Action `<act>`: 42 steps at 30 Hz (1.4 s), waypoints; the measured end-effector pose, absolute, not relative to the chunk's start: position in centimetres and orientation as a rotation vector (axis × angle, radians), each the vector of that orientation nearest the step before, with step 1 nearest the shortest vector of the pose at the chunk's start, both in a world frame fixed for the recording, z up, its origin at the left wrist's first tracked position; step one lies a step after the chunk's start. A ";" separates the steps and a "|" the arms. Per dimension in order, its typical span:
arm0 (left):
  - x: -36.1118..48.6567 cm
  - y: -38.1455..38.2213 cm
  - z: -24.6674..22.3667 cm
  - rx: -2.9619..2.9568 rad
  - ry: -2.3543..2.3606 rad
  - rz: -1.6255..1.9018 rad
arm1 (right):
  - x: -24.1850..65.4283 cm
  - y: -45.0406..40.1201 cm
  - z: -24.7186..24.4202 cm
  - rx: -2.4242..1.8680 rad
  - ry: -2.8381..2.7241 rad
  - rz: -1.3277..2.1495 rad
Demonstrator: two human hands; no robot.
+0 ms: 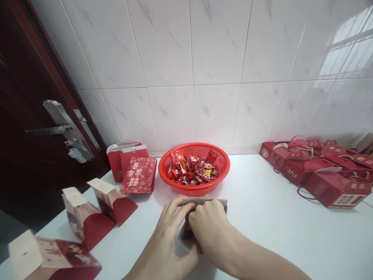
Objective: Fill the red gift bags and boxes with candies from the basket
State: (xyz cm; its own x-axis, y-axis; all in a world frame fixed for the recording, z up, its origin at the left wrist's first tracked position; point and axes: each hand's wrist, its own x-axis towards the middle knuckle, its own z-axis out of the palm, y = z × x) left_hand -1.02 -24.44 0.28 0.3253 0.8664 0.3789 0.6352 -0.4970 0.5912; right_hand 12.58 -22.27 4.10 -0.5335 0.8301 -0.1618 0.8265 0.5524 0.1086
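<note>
"One open box (188, 235), held how?"
"The left hand (166, 240) grips its side, just in front of the red basket (190, 189) of sweets (194, 171)."
"And the right hand (209, 222)?"
"It's partly inside; I can't tell whether it grips anything."

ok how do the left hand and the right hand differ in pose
The left hand is spread around the left side of the box; the right hand is curled over its opening. The left hand's fingers are mostly visible; the right hand's fingertips are hidden inside. Both are bare.
</note>
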 end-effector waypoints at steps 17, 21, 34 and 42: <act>-1.6 -23.4 3.0 2.161 1.311 0.864 | 13.6 -21.8 6.7 1.235 2.606 -0.264; -1.8 -19.2 6.0 2.005 1.219 0.986 | 15.0 -22.0 7.6 1.119 2.688 -0.282; 4.1 -2.6 1.5 2.570 1.202 -0.364 | 15.4 -21.2 6.4 1.032 2.849 -0.294; 4.3 1.5 1.1 2.871 1.450 -0.265 | 15.4 -19.9 5.9 0.947 2.860 -0.274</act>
State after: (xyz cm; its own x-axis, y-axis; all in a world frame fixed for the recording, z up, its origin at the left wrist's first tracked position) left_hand 4.30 1.48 1.07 0.5835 0.8049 -0.1076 0.7909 -0.5934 -0.1496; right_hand 15.36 -19.91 5.89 -0.7981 0.5791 -0.1661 0.6001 0.7885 -0.1347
